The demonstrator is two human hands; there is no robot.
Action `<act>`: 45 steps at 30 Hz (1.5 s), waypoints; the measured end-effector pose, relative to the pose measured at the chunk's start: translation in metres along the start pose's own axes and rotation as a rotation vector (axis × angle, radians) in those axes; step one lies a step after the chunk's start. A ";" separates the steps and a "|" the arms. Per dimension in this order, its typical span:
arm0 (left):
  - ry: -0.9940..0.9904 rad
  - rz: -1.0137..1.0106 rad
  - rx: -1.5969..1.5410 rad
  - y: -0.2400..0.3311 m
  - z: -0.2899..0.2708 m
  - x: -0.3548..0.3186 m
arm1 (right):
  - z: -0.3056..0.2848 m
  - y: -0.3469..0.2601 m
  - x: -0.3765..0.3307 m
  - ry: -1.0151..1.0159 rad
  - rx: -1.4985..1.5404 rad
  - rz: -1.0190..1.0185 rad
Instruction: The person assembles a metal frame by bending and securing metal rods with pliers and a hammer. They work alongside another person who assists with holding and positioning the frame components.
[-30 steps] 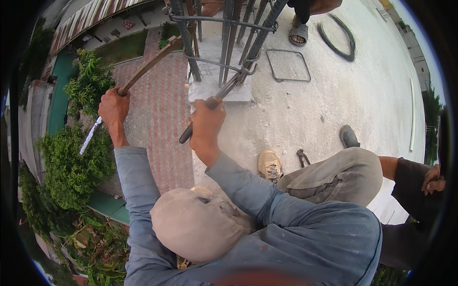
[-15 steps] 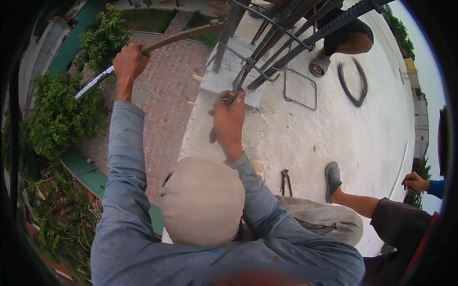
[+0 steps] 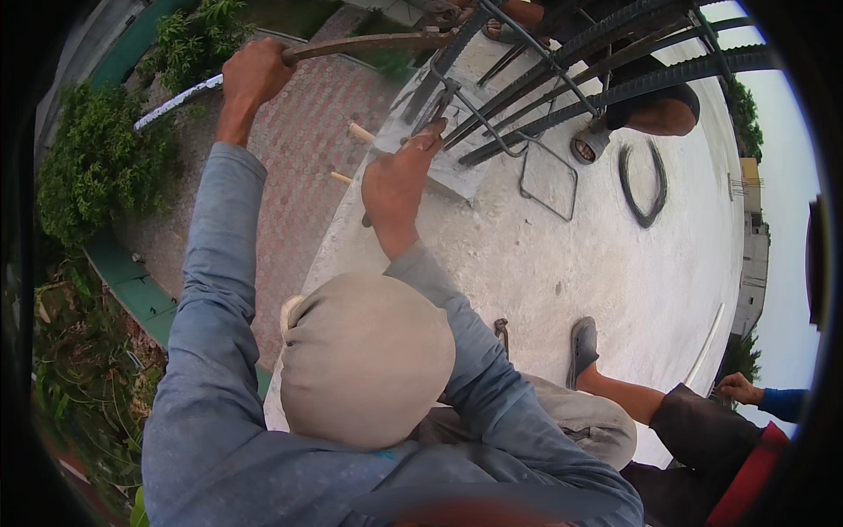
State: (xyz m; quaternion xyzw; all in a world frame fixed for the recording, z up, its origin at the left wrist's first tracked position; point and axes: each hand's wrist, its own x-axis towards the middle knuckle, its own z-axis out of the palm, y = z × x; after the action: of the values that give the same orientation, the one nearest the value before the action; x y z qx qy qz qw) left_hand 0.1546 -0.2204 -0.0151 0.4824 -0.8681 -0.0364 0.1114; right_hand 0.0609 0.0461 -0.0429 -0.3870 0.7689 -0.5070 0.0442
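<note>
My left hand (image 3: 253, 83) is closed around a long bar, stretched out over the drop at the slab's left. On one side of the fist the bar is brown and slightly curved (image 3: 373, 46), reaching toward the column bars; on the other it is whitish (image 3: 180, 103). My right hand (image 3: 392, 193) grips a pair of pincers (image 3: 434, 109), whose jaws meet the corner of a steel stirrup (image 3: 474, 112) around the ribbed rebars (image 3: 628, 90). My fingers hide most of the pincers' handles.
A person's sandaled foot (image 3: 586, 147) is beside the rebars. A square stirrup (image 3: 573, 198) and wire coil (image 3: 623, 184) lie on the pale slab (image 3: 527, 272). Another person's clog (image 3: 583, 347) and hand (image 3: 739, 388) are at right. Paving (image 3: 299, 167) lies below the slab edge.
The whole view has shifted. My right hand has turned, and its fingers now cover the pincers' handles, with the jaws still at the stirrup corner. My left hand keeps its grip on the bar.
</note>
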 end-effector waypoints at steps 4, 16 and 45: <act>0.073 0.034 -0.022 -0.003 -0.001 0.001 | -0.011 0.004 0.008 -0.070 -0.131 -0.031; 0.146 0.041 0.009 -0.007 0.012 -0.001 | -0.003 0.024 0.003 -0.078 -0.218 -0.126; 0.039 0.012 -0.015 -0.005 0.009 0.004 | -0.053 -0.023 0.018 -0.303 0.213 0.115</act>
State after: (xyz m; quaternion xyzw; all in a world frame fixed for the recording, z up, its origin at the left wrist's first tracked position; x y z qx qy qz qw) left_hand 0.1550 -0.2264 -0.0237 0.4771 -0.8683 -0.0328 0.1322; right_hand 0.0364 0.0694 0.0075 -0.4073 0.7162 -0.5184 0.2290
